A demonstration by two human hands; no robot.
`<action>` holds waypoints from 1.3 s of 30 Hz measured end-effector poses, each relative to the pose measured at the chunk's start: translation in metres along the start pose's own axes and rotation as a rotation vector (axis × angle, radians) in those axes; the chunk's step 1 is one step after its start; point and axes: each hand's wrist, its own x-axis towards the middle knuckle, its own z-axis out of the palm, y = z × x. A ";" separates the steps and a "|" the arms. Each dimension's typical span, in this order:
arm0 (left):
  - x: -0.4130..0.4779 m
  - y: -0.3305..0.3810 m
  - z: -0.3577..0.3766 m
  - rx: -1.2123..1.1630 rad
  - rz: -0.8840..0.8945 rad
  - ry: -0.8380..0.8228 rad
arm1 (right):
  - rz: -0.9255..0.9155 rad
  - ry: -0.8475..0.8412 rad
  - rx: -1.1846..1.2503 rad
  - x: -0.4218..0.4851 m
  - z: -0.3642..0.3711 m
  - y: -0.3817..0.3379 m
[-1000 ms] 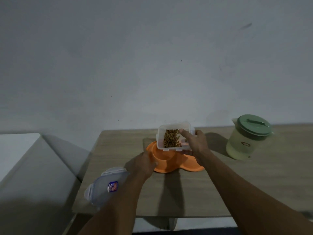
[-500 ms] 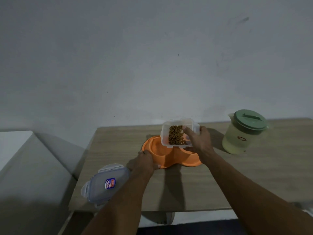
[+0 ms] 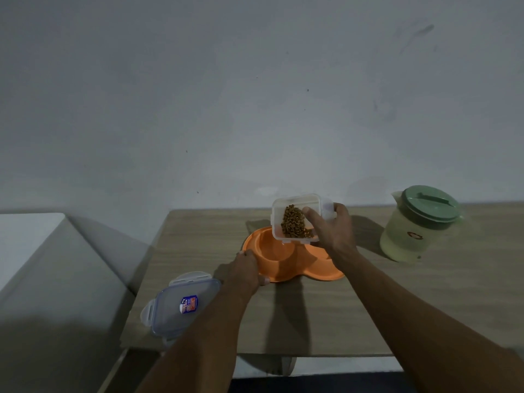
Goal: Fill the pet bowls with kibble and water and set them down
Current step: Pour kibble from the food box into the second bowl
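The right hand [image 3: 334,236] has its grip closed around a clear box [image 3: 300,215] of kibble [image 3: 295,226], tilted over the orange double bowl [image 3: 283,259] on the table [image 3: 312,316]. The left hand [image 3: 246,272] clasps the bowl's near-left rim — lid [image 3: 181,304] and jug [image 3: 419,222] stand apart.

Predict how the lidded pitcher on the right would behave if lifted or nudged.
The pitcher looks mostly full of pale liquid, so probably heavy for its size. Its wide base suggests it would slide rather than tip. The green lid appears seated, so spills seem unlikely.
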 end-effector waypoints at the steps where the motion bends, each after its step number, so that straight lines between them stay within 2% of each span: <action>1: 0.000 0.001 0.000 0.003 -0.005 -0.005 | -0.020 0.008 -0.018 0.000 0.001 0.000; 6: 0.001 0.003 -0.001 0.005 -0.024 -0.024 | -0.107 0.028 -0.182 0.003 0.000 -0.003; 11: 0.002 0.004 -0.002 -0.001 -0.036 -0.027 | -0.126 0.004 -0.206 0.003 -0.001 -0.008; 15: 0.002 0.005 -0.002 -0.009 -0.039 -0.040 | -0.226 0.048 -0.348 0.000 0.000 -0.011; 21: 0.002 0.007 -0.003 -0.031 -0.046 -0.048 | -0.266 0.070 -0.422 -0.002 0.002 -0.013; 32: 0.003 0.006 -0.003 -0.017 -0.053 -0.041 | -0.218 0.123 -0.377 0.001 0.004 -0.020; 39: 0.003 0.007 -0.003 0.007 -0.058 -0.030 | -0.225 0.113 -0.436 -0.003 0.003 -0.017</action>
